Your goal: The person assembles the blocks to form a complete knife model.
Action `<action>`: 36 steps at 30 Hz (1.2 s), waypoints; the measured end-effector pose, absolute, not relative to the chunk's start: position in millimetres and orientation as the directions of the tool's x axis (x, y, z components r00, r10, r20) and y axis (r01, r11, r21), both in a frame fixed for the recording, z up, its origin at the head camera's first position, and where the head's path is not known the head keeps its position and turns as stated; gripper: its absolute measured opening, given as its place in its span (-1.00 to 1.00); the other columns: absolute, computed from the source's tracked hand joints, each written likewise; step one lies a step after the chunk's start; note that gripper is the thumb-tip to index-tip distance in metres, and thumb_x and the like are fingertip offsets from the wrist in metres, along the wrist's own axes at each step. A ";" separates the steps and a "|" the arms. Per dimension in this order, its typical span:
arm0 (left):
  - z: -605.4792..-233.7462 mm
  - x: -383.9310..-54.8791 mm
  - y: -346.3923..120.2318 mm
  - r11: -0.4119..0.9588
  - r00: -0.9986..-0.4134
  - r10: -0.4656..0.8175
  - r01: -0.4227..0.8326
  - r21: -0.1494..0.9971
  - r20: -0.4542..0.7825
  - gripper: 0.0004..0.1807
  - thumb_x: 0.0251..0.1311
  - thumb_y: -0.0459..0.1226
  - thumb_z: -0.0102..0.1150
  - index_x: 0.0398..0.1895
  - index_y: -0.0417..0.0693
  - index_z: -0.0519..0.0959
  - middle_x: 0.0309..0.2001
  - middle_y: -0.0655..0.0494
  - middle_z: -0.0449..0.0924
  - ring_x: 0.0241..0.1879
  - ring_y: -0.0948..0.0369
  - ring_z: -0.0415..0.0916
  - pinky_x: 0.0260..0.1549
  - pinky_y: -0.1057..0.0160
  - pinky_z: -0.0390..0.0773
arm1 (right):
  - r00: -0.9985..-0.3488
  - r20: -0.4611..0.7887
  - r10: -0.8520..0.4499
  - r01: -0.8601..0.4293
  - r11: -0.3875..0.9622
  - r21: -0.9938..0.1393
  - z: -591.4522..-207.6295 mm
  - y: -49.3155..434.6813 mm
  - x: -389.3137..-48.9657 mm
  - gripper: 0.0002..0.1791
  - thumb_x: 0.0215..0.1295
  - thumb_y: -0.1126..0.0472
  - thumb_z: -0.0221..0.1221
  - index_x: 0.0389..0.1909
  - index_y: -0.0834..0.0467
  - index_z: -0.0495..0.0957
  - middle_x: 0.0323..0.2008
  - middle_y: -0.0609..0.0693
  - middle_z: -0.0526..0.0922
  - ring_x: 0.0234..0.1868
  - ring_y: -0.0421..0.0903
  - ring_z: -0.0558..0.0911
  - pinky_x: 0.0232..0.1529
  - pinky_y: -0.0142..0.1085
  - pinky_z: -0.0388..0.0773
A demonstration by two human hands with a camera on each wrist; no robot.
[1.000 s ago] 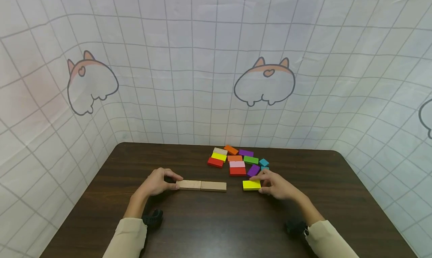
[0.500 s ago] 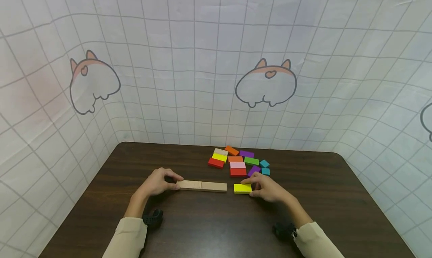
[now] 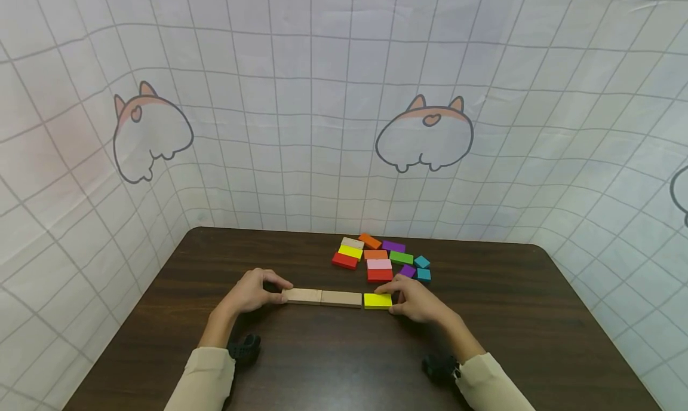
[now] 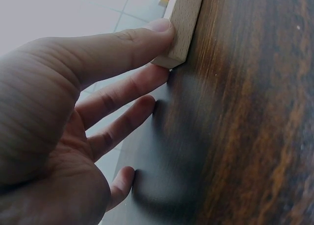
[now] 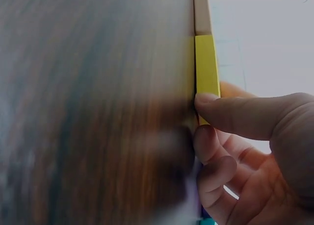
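I can read no word, number, brand or label in any of the three views. On the yellow block [image 3: 378, 301] and the two wooden blocks [image 3: 325, 298], I do not find any letter. The only marks similar to signs are printed on the cloth [image 3: 290, 178]: one small heart [image 3: 137, 113] on the left drawing [image 3: 156, 137], and a second heart [image 3: 432, 120] on the middle drawing [image 3: 421, 142].

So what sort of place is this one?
Probably a makeshift tabletop recording booth: white grid-patterned cloth hangs behind and beside a dark wood-look table, where colored blocks lie.
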State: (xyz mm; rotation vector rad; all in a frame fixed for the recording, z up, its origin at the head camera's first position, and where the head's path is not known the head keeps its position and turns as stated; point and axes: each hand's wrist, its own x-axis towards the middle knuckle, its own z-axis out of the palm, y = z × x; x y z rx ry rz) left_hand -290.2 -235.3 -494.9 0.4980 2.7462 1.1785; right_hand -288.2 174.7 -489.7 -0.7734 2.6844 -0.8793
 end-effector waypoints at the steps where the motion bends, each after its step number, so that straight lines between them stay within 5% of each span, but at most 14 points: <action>1: -494.8 -290.2 -235.2 0.645 -0.941 0.339 0.251 0.722 0.025 -0.78 0.11 -0.23 0.53 -0.15 0.15 0.82 -0.11 0.17 0.75 0.02 0.05 0.61 0.08 -0.09 0.58 | -0.841 -0.038 -0.539 -0.413 0.686 -0.599 -489.3 173.3 -287.8 -0.56 0.28 0.35 0.36 0.17 -0.01 0.67 -0.14 -0.02 0.52 -0.38 -0.16 0.47 -0.32 -0.39 0.52; 15: -495.1 -290.0 -235.3 0.655 -0.945 0.327 0.243 0.716 0.021 -0.79 0.11 -0.22 0.53 -0.16 0.18 0.82 -0.12 0.19 0.75 0.01 0.08 0.61 0.08 -0.08 0.58 | -0.860 -0.061 -0.507 -0.366 0.694 -0.620 -489.2 171.1 -288.8 -0.54 0.26 0.30 0.40 0.19 0.01 0.66 -0.02 0.04 0.58 -0.36 -0.13 0.49 -0.31 -0.36 0.54; 36: -494.5 -288.9 -234.7 0.656 -0.944 0.330 0.249 0.713 0.026 -0.79 0.11 -0.21 0.53 -0.16 0.16 0.82 -0.13 0.18 0.75 -0.01 0.08 0.61 0.07 -0.09 0.59 | -0.880 -0.053 -0.471 -0.319 0.671 -0.669 -491.7 174.0 -290.2 -0.70 0.24 0.25 0.42 0.01 0.06 0.71 -0.28 -0.02 0.60 -0.43 -0.13 0.48 -0.38 -0.33 0.51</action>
